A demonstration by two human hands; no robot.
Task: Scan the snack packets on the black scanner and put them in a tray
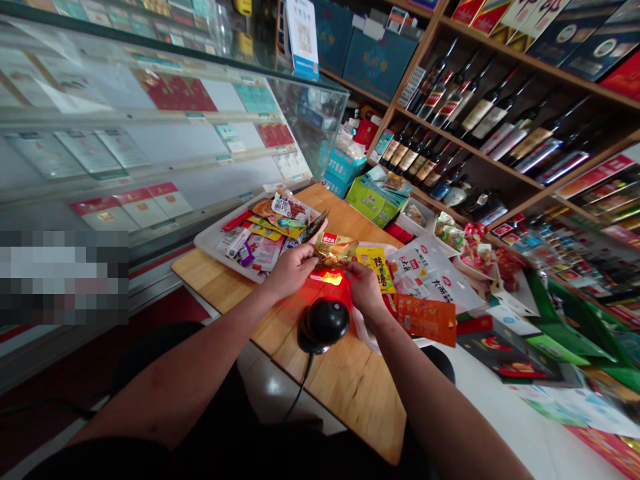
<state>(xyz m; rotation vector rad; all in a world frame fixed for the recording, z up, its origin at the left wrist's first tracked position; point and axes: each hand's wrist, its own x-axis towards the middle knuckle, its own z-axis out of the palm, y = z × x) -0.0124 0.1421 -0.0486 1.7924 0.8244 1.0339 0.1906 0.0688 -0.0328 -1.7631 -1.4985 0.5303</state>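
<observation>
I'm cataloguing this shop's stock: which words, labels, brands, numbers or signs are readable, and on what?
"大面筋": seemingly, on the white packet.
Too small or blurred to read surely: the gold packet, yellow packet, orange packet, blue box, bottles, code sign.

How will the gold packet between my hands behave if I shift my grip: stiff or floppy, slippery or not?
The gold packet is probably floppy, since its thin-looking wrapper shows uneven folds. Its glossy shine suggests it could slip. It is likely light for its size, as the left hand and right hand hold it only near its edges.
</observation>
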